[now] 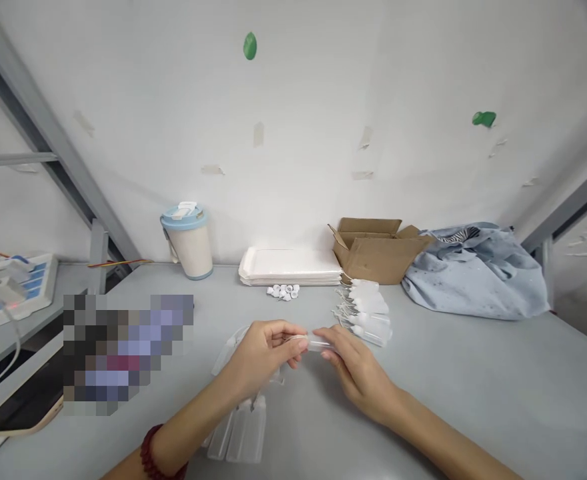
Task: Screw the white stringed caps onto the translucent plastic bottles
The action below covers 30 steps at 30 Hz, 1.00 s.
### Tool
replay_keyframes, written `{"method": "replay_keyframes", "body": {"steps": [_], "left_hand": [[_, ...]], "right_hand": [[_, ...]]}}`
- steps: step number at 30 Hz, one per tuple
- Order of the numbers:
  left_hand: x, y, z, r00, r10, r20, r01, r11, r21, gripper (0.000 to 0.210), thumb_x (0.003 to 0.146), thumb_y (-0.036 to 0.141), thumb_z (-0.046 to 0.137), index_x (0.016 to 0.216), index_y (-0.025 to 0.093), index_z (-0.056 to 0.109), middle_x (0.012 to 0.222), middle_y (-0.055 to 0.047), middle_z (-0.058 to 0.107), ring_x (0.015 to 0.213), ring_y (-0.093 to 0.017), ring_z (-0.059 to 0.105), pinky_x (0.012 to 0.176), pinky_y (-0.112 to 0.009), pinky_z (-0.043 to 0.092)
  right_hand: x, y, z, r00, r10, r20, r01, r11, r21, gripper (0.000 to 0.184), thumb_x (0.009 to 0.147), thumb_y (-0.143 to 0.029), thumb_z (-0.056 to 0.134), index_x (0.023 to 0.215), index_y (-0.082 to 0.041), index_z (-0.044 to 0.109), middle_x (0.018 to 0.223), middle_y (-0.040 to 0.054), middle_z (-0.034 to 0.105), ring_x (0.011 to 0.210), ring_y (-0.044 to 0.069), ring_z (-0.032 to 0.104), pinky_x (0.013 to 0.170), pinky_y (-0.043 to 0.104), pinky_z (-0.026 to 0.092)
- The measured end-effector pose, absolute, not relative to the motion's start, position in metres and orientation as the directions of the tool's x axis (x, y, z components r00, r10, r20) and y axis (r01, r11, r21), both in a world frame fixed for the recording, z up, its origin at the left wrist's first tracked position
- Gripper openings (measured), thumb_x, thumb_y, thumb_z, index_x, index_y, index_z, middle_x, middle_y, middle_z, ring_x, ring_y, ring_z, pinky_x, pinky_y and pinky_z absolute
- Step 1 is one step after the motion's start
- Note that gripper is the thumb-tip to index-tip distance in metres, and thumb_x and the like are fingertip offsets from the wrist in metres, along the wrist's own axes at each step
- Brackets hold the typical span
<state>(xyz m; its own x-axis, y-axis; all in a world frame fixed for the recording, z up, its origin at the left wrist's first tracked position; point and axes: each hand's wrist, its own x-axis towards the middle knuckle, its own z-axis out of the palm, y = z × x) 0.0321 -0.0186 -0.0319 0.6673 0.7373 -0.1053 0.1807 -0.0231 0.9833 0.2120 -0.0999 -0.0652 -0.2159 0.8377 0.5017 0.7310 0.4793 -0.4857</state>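
In the middle of the view, both hands are on one small clear plastic bottle [317, 344], held nearly level above the table. My left hand [268, 345] pinches its left end between thumb and fingers, which hide that end. Around its right end my right hand [356, 370] closes with thumb and fingers. Several similar translucent bottles [247, 432] lie below my left forearm, partly covered by it. Beyond my right hand, a row of bottles with thin white strings [371, 310] lies on the table. Several small white caps [284, 292] form a little heap farther back.
Against the wall stand a lidded cup [193, 247], a stack of flat white packages [291, 265], an open cardboard box [381, 257] and a bundle of light blue cloth [478, 273]. A dark-screened device [23, 397], partly blurred out, and a power strip [38, 287] are at left.
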Motion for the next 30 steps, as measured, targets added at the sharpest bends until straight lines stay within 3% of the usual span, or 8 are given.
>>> {"method": "replay_keyframes", "body": {"steps": [4,8,11,16,18,24,27,30], "left_hand": [[0.03,-0.02,-0.03,0.713,0.685,-0.152,0.23,-0.024,0.973,0.033,0.08,0.042,0.058,0.098,0.015,0.066,0.077,-0.004,0.066,0.066,-0.015,0.06,0.065,-0.027,0.049],[0.029,-0.02,-0.03,0.731,0.666,-0.151,0.262,-0.069,0.963,0.025,0.081,0.038,0.056,0.087,0.016,0.066,0.068,0.0,0.059,0.063,-0.013,0.055,0.06,-0.024,0.045],[0.031,-0.022,-0.03,0.729,0.672,-0.135,0.267,-0.097,0.959,0.019,0.079,0.034,0.058,0.081,0.016,0.065,0.065,0.001,0.056,0.06,-0.013,0.052,0.058,-0.023,0.044],[0.035,-0.028,-0.028,0.687,0.725,0.045,0.298,-0.337,0.893,0.015,0.079,0.03,0.058,0.079,0.018,0.067,0.069,-0.001,0.058,0.065,-0.014,0.051,0.06,-0.023,0.042],[0.035,-0.029,-0.027,0.694,0.72,0.018,0.288,-0.3,0.909,0.018,0.081,0.033,0.056,0.082,0.019,0.066,0.071,-0.001,0.06,0.066,-0.014,0.053,0.06,-0.022,0.042],[0.03,-0.025,-0.029,0.744,0.651,-0.152,0.313,-0.139,0.94,0.037,0.088,0.045,0.045,0.069,0.016,0.059,0.065,0.0,0.056,0.057,-0.012,0.054,0.055,-0.022,0.044],[0.03,-0.025,-0.029,0.765,0.633,-0.119,0.31,-0.2,0.93,0.036,0.089,0.043,0.043,0.07,0.016,0.058,0.065,0.0,0.055,0.057,-0.012,0.052,0.053,-0.022,0.042],[0.032,-0.028,-0.03,0.77,0.637,0.028,0.32,-0.424,0.847,0.033,0.09,0.036,0.043,0.068,0.016,0.059,0.063,0.0,0.052,0.06,-0.013,0.049,0.056,-0.023,0.039]], "right_hand": [[0.213,-0.103,-0.065,-0.203,0.814,0.544,0.713,0.504,-0.488,0.027,0.094,-0.016,0.033,0.118,-0.018,0.045,0.087,0.0098,0.056,0.075,0.02,0.053,0.065,0.033,0.048],[0.214,-0.103,-0.067,-0.182,0.814,0.552,0.695,0.504,-0.513,0.025,0.094,-0.02,0.034,0.115,-0.018,0.047,0.083,0.0087,0.056,0.071,0.02,0.052,0.062,0.031,0.045],[0.211,-0.105,-0.063,-0.114,0.887,0.448,0.623,0.415,-0.663,0.027,0.096,-0.026,0.031,0.107,-0.02,0.054,0.078,0.006,0.056,0.067,0.018,0.052,0.061,0.03,0.043],[0.207,-0.108,-0.05,0.032,0.98,0.196,0.445,0.161,-0.881,0.038,0.096,-0.038,0.03,0.09,-0.02,0.062,0.061,-0.0012,0.048,0.058,0.015,0.047,0.055,0.026,0.038],[0.207,-0.108,-0.05,0.032,0.981,0.191,0.42,0.16,-0.893,0.037,0.096,-0.039,0.031,0.092,-0.02,0.062,0.063,-0.0009,0.049,0.06,0.015,0.049,0.057,0.026,0.039],[0.208,-0.106,-0.059,-0.004,0.925,0.38,0.532,0.324,-0.782,0.028,0.095,-0.031,0.034,0.108,-0.02,0.057,0.077,0.0044,0.056,0.067,0.017,0.052,0.063,0.029,0.042],[0.208,-0.106,-0.058,-0.027,0.929,0.369,0.517,0.329,-0.79,0.028,0.095,-0.031,0.034,0.106,-0.02,0.057,0.078,0.0047,0.057,0.069,0.017,0.053,0.063,0.029,0.041],[0.208,-0.106,-0.054,-0.012,0.961,0.276,0.464,0.25,-0.85,0.032,0.096,-0.036,0.033,0.096,-0.02,0.061,0.069,0.0014,0.053,0.064,0.016,0.05,0.061,0.028,0.039]]}}
